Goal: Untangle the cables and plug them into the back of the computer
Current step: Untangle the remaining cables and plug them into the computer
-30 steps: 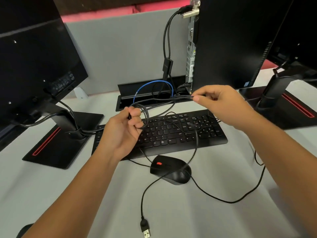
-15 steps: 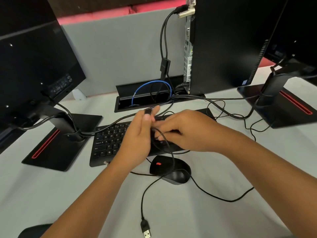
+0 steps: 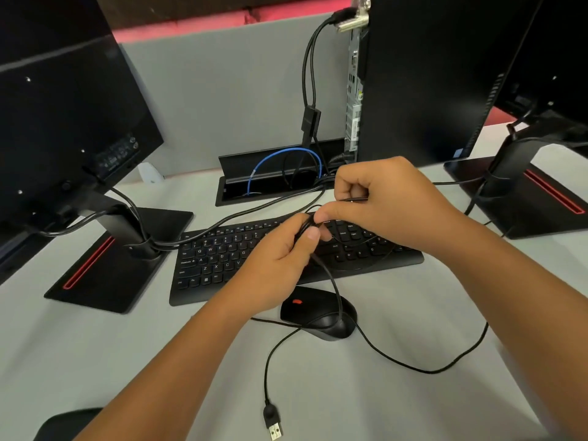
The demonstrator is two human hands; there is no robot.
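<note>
My left hand (image 3: 280,259) pinches a bunch of thin black cables (image 3: 331,278) between thumb and curled fingers, over the middle of the keyboard (image 3: 222,256). My right hand (image 3: 381,198) sits just behind it, touching it, fingers curled, pinching another strand of the same tangle. One cable drops from my left hand across the mouse (image 3: 318,313), which lies just in front of the keyboard. A loose lead runs from the mouse toward the tabletop's near edge and ends in a free USB plug (image 3: 273,424), not plugged in. Another loop (image 3: 429,367) trails on the tabletop toward the right. Computer (image 3: 429,74) stands upright at the back, right of centre, rear ports facing left; two black cables (image 3: 310,74) already hang from its top rear. Cable box (image 3: 270,186), recessed at the back of the tabletop, lid up: inside a blue cable (image 3: 286,152) arcs, plus black cables running into it. Monitor stand (image 3: 111,259) at left with cables wrapped round its neck; second stand (image 3: 525,192) at the right edge, also with cables.
</note>
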